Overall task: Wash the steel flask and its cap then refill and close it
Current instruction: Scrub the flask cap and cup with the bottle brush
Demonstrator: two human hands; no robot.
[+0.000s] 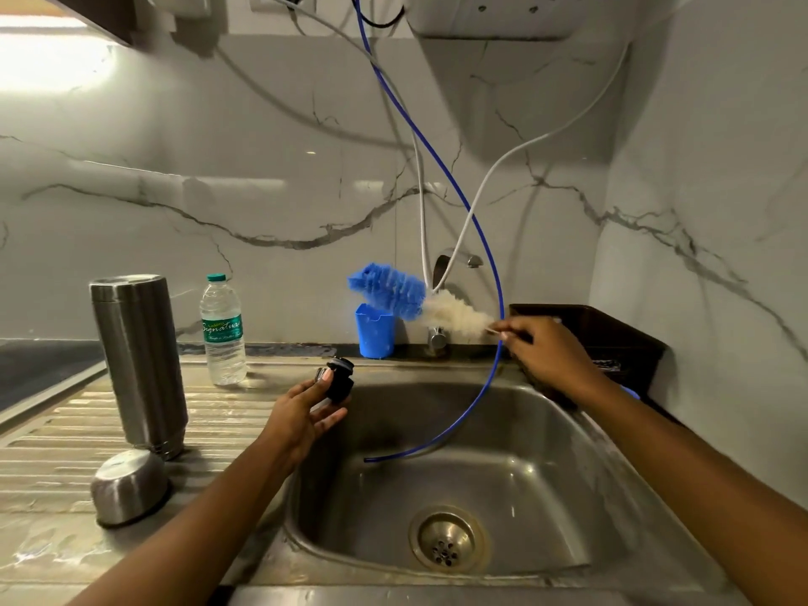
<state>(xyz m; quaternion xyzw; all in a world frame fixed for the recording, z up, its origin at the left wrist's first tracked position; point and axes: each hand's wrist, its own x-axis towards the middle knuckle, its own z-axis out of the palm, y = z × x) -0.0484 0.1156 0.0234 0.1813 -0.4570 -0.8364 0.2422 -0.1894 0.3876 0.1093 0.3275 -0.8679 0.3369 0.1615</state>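
Progress: early stage, by judgement. Steel flask point(137, 365) stands upright on the draining board point(227, 430), left of the sink point(546, 496), uncapped; body brushed grey, no suds or running water visible. Its steel cup lid point(129, 487) lies mouth-down just beside the flask's base. Left hand point(306, 413) grips the black inner cap point(340, 380) above the sink's left rim. Right hand point(546, 352) pinches the handle of a bottle brush point(393, 290), blue and white bristles raised near the back wall. Left to do: scrubbing, rinsing, refilling, closing. A plastic water bottle point(223, 330) stands near the flask.
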